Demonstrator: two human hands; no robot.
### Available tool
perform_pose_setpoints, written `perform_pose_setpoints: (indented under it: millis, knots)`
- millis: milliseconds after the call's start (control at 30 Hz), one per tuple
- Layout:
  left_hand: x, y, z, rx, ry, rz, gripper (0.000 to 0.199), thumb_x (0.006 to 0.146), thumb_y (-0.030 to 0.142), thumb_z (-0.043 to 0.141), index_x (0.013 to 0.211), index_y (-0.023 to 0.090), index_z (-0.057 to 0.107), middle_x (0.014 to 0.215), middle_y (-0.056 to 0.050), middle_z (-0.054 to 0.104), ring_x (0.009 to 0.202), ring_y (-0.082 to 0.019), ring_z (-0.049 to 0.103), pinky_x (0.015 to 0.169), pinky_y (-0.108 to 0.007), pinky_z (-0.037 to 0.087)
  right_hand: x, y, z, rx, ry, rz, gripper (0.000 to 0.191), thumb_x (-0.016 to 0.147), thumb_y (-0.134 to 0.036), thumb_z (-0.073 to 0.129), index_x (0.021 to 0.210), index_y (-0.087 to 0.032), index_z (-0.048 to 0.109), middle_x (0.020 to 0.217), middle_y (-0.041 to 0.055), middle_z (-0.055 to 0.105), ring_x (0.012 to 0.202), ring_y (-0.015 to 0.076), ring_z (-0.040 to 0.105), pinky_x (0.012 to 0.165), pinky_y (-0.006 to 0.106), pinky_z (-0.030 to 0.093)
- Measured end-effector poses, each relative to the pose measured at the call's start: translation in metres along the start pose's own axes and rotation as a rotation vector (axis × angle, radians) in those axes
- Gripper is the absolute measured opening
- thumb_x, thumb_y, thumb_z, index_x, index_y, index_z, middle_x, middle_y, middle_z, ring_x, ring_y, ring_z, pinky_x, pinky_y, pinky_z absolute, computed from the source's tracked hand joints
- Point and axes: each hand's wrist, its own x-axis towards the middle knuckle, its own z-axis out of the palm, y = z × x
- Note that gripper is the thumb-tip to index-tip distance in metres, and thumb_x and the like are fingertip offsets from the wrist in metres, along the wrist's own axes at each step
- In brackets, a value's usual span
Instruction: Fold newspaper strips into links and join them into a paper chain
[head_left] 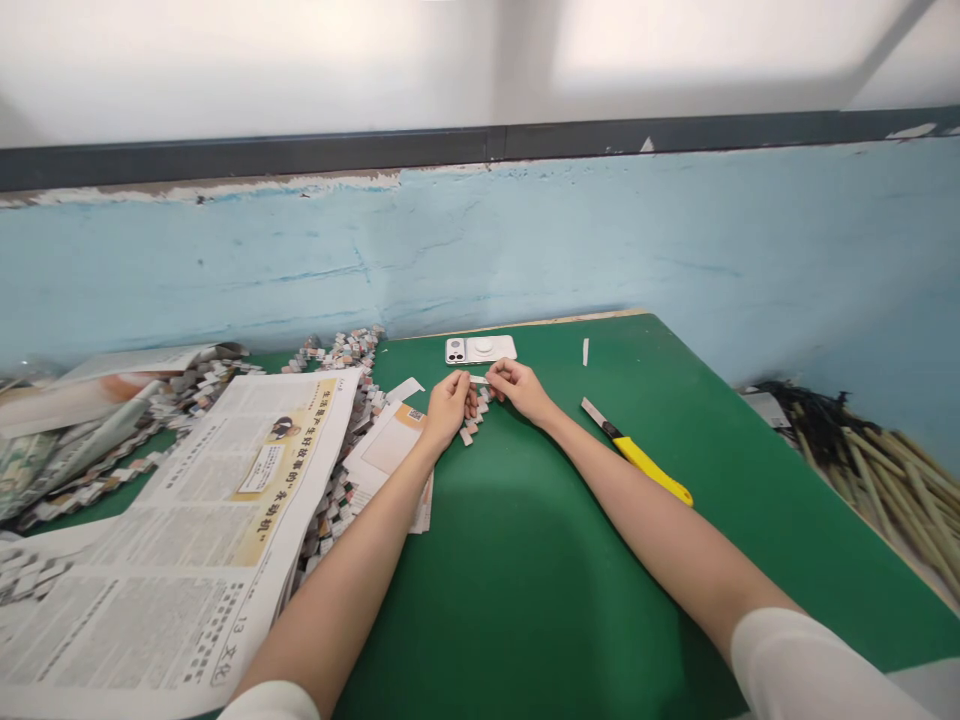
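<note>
My left hand (450,407) and my right hand (519,390) meet over the middle of the green table, both with fingers pinched. Between their fingertips stretches a small white paper strip (478,380), gripped at either end. Just below it hangs or lies a short zigzag chain of folded paper (468,436), partly hidden by my left hand; whether the fingers also hold it I cannot tell. Behind my hands lies a white phone (491,348). A yellow-handled utility knife (646,468) rests by my right forearm, and a loose paper strip (586,352) lies farther back.
A stack of newspapers (202,530) covers the table's left side, with long folded-paper chains (345,350) behind and beneath it. Paper sheets (386,445) lie by my left forearm. Bundled sticks (892,460) stand past the right edge of the green table (525,600). A blue wall (525,240) rises behind.
</note>
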Motion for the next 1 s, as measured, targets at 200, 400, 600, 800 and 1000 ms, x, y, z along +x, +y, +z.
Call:
perform_pose_setpoints:
  millis: [200,400,600,800,1000]
  knots:
    - [-0.0001,-0.0003,0.001,0.027,-0.024,0.02,0.043,0.095,0.055,0.055,0.072,0.02,0.053,0.051,0.004,0.054,0.041,-0.009,0.048,0.043,-0.021,0.038,0.0015,0.005,-0.0016,-0.075,-0.034,0.018,0.047,0.093,-0.064,0.059,0.075,-0.021,0.053,0.062,-0.0029,0.059,0.056,0.0131,0.051,0.061,0.028,0.042]
    - [-0.0001,-0.0009,0.0001,0.056,-0.023,0.04,0.04,0.097,0.051,0.054,0.072,0.02,0.053,0.051,0.004,0.054,0.042,-0.009,0.048,0.045,-0.021,0.039,-0.0001,0.0039,-0.001,-0.093,-0.066,0.045,0.05,0.092,-0.065,0.06,0.072,-0.02,0.053,0.06,-0.0029,0.058,0.056,0.013,0.051,0.06,0.027,0.04]
    - [0.0,-0.002,-0.0001,0.061,-0.046,0.031,0.04,0.096,0.049,0.055,0.07,0.02,0.052,0.051,0.003,0.054,0.043,-0.009,0.047,0.047,-0.021,0.04,-0.0018,-0.0006,0.0,-0.128,-0.056,0.056,0.056,0.092,-0.07,0.058,0.067,-0.02,0.049,0.055,-0.0043,0.051,0.053,0.0112,0.044,0.058,0.026,0.036]
    - [0.0018,-0.0034,0.002,-0.025,-0.064,-0.05,0.042,0.091,0.054,0.06,0.068,0.019,0.056,0.05,0.001,0.056,0.041,-0.009,0.046,0.045,-0.021,0.035,0.0001,-0.0002,0.0021,-0.043,-0.055,0.075,0.061,0.089,-0.074,0.057,0.061,-0.021,0.046,0.05,-0.0051,0.044,0.048,0.0101,0.037,0.053,0.027,0.03]
    - [0.0009,-0.0024,0.0021,-0.024,-0.062,-0.035,0.042,0.091,0.053,0.06,0.068,0.019,0.055,0.049,0.001,0.056,0.041,-0.009,0.046,0.044,-0.021,0.034,-0.0007,-0.0013,0.0008,-0.031,-0.037,0.043,0.059,0.09,-0.071,0.06,0.062,-0.021,0.047,0.05,-0.0048,0.045,0.049,0.0103,0.037,0.053,0.027,0.029]
